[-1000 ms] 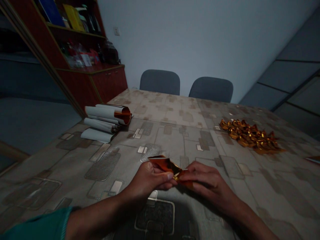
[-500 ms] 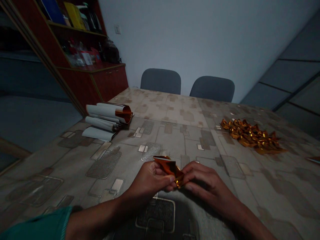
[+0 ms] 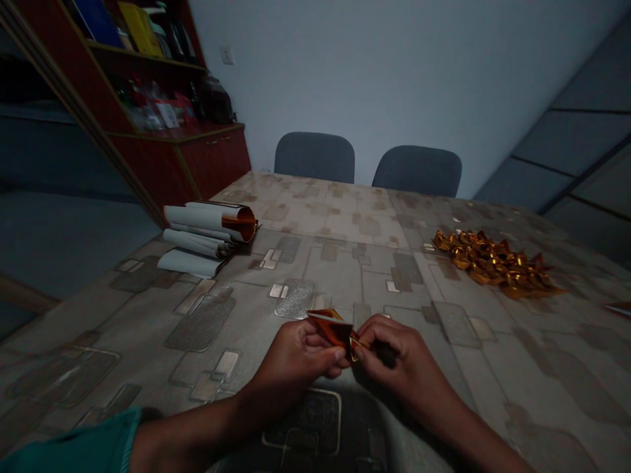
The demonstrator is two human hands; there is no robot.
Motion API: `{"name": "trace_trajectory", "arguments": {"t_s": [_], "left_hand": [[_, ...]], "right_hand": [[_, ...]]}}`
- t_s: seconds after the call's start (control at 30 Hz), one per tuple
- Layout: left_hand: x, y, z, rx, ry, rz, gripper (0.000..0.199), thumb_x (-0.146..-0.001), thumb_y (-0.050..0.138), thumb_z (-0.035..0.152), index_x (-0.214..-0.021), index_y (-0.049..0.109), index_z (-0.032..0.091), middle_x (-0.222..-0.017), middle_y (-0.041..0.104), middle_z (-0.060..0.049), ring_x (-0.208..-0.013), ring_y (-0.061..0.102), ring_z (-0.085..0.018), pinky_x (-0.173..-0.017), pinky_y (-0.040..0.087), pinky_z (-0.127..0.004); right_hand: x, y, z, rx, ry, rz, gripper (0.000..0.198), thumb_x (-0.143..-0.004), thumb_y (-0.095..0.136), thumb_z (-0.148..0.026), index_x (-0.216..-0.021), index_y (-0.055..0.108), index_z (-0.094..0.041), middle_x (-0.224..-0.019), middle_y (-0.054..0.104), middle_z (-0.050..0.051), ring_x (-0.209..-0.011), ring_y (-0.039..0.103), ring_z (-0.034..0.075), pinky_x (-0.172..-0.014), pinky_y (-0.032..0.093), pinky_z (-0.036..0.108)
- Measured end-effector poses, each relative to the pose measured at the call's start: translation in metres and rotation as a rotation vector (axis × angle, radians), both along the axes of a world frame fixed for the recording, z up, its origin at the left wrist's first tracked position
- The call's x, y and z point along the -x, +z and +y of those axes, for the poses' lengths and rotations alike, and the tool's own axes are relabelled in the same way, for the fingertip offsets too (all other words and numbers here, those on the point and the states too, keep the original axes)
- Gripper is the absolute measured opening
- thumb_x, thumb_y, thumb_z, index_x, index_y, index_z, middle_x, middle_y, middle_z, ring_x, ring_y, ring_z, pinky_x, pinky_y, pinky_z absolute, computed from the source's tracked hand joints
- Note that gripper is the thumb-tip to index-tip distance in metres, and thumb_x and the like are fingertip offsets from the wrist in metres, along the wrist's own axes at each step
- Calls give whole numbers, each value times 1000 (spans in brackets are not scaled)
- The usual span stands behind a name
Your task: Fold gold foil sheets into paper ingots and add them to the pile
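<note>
A folded piece of gold foil paper (image 3: pixel 332 326), shiny orange-gold with a pale edge showing, is held above the near part of the table. My left hand (image 3: pixel 300 351) grips its left side, thumb across the front. At the right end, my right hand (image 3: pixel 394 348) pinches a small corner between thumb and forefinger. Several folded gold foil pieces (image 3: pixel 493 263) sit in rows at the right of the table. Over on the left lies a stack of curled foil sheets (image 3: pixel 202 233), pale on the outside and gold within.
A patterned cloth covers the table (image 3: pixel 315 256). Two grey chairs (image 3: pixel 314 156) stand at its far side against the wall. Behind on the left is a red-brown cabinet (image 3: pixel 211 157) with items on its shelves. Another foil piece (image 3: pixel 618 309) lies at the right edge.
My right hand has shifted its fingers into a tighter pinch at the foil paper's right corner. My left hand keeps its hold. The view has moved slightly.
</note>
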State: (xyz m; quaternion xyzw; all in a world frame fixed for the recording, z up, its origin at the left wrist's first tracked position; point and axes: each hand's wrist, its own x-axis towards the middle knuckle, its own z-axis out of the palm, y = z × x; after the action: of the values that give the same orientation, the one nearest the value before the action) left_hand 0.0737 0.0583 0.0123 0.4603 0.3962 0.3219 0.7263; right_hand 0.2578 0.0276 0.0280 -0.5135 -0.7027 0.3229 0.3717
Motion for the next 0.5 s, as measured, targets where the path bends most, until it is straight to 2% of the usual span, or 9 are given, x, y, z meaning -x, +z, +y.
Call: {"name": "trace_trajectory", "arguments": {"t_s": [0.13, 0.33, 0.5], "left_hand": [[1, -3, -2, -33, -6, 27, 17, -74, 77, 25, -87, 73, 14, -81, 74, -6, -71, 66, -14, -66, 53, -24], [3, -7, -1, -16, -11, -16, 27, -71, 81, 29, -90, 71, 13, -83, 72, -5, -74, 66, -15, -67, 53, -25], [4, -1, -1, -64, -43, 8, 29, -77, 76, 36, -91, 72, 11, -85, 72, -8, -79, 67, -18, -66, 55, -26]], "right_hand": [[2, 1, -2, 57, -73, 3, 11, -80, 60, -22, -70, 59, -20, -63, 60, 1, -57, 54, 16, -53, 38, 27], [2, 1, -3, -55, -32, -82, 17, -83, 58, -17, -67, 59, -19, -66, 59, 1, -61, 55, 15, -56, 38, 25], [4, -6, -5, -135, -37, -166, 18, -80, 56, -7, -66, 55, -19, -66, 56, 0, -60, 53, 14, -56, 35, 25]]}}
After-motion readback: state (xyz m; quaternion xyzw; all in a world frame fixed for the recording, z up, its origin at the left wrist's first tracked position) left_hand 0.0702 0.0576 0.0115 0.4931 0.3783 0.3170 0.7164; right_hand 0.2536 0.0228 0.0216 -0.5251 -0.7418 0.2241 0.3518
